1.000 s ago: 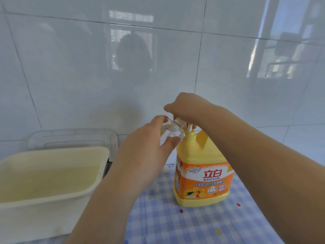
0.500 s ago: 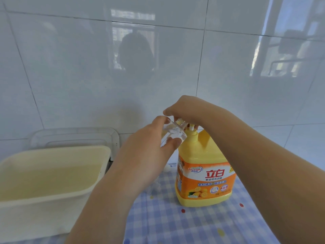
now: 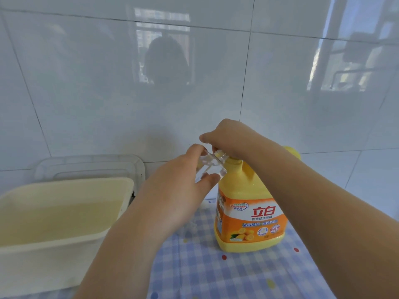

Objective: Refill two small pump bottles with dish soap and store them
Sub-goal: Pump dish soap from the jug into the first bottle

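Left hand (image 3: 179, 190) holds one clear bottle (image 3: 212, 167) (right hand (image 3: 228, 137) grips one jug (image 3: 248, 223)).

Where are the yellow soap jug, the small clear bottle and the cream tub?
yellow soap jug (image 3: 248, 221): head view, on its orange label.
small clear bottle (image 3: 213, 167): head view, on its clear body.
cream tub (image 3: 54, 262): head view, on its front wall.

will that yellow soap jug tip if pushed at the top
Probably not: the soap jug stands upright on a broad base. Opaque walls hide the fill, so weight is uncertain. The right hand atop it likely steadies it.
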Demonstrator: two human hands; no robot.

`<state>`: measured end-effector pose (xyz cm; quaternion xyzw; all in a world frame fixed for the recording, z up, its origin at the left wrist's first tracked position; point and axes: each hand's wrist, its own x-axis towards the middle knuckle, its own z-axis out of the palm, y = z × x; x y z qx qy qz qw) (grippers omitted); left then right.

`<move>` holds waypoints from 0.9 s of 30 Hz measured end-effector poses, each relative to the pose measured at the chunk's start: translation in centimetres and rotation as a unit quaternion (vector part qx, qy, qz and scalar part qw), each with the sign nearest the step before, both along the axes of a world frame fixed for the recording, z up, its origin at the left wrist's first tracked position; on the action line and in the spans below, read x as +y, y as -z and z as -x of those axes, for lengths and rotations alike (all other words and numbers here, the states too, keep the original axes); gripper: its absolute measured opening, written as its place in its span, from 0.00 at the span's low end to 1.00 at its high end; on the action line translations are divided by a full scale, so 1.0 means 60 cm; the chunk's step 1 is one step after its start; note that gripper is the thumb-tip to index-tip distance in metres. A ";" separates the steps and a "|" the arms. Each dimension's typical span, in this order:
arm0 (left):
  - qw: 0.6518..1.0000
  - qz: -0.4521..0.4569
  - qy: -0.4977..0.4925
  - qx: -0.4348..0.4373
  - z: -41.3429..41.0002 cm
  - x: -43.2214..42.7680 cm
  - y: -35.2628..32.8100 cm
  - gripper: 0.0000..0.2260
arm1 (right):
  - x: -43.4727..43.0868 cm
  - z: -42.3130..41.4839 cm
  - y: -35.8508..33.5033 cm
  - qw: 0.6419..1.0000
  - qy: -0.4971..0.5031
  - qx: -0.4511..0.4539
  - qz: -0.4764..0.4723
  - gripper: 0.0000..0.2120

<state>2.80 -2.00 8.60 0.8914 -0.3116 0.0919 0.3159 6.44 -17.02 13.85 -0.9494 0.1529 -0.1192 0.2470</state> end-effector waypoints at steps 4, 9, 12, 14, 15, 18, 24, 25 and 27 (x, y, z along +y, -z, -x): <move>1.000 -0.008 -0.008 -0.008 0.004 -0.001 -0.002 0.18 | -0.002 -0.005 0.001 1.000 -0.003 -0.002 0.006 0.18; 0.999 -0.017 -0.015 -0.038 0.011 0.000 -0.009 0.19 | -0.005 -0.006 0.002 0.999 0.004 -0.024 0.022 0.16; 0.998 -0.022 -0.018 -0.048 0.012 0.002 -0.012 0.18 | -0.006 -0.005 0.000 0.999 0.013 -0.020 0.048 0.16; 0.998 -0.025 -0.019 -0.048 0.012 0.001 -0.011 0.18 | -0.007 -0.004 0.000 0.998 0.016 -0.012 0.064 0.14; 0.998 -0.026 -0.020 -0.051 0.012 0.001 -0.011 0.18 | -0.007 -0.003 -0.001 0.997 0.015 -0.010 0.069 0.13; 0.999 -0.010 -0.019 -0.047 0.013 0.000 -0.012 0.20 | -0.005 0.001 -0.013 0.997 0.015 -0.015 0.073 0.13; 0.999 0.018 -0.010 -0.035 0.013 -0.001 -0.010 0.19 | -0.002 0.003 -0.024 0.997 0.008 -0.018 0.076 0.14; 0.999 0.021 -0.008 -0.031 0.012 -0.002 -0.009 0.18 | -0.003 0.002 -0.024 0.997 0.006 -0.017 0.070 0.14; 0.999 0.033 0.000 -0.020 0.009 -0.002 -0.008 0.17 | -0.004 0.001 -0.024 0.999 -0.001 -0.019 0.051 0.15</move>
